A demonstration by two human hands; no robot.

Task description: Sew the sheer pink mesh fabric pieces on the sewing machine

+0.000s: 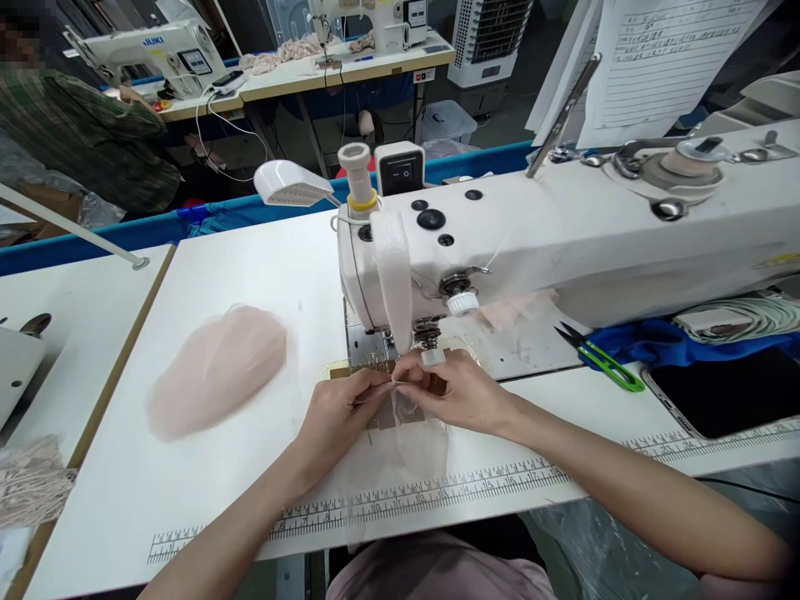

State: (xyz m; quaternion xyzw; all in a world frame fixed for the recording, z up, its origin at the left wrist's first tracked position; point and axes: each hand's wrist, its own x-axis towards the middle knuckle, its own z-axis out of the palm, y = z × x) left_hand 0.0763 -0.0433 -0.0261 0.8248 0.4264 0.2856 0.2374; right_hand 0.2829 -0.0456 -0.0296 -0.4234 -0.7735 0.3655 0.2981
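Sheer, pale cloth lies just in front of the needle area of the sewing machine, its upper edge pinched between two hands and the rest draped toward the front of the worktop. The left hand has thumb and forefinger closed narrowly on that edge; the right hand pinches it too, its fingers nearly meeting the left ones. Such a tight grip from both sides probably suits a fabric this thin, which would slip or fold if held loosely. Whether one layer or several is caught cannot be told.

Left of the hands, a pink pile of similar see-through stuff rests well apart, seemingly within easy reach yet out of the way. To the right, green snips lie with their blades on the machine's bed, near a dark-screened phone, perhaps set there to be handy.

A printed ruler runs along the front edge, its numbers partly legible. "JUKI" is readable on the far machine. The switch bears on-off marks. Ruled papers carry handwriting too small to read.
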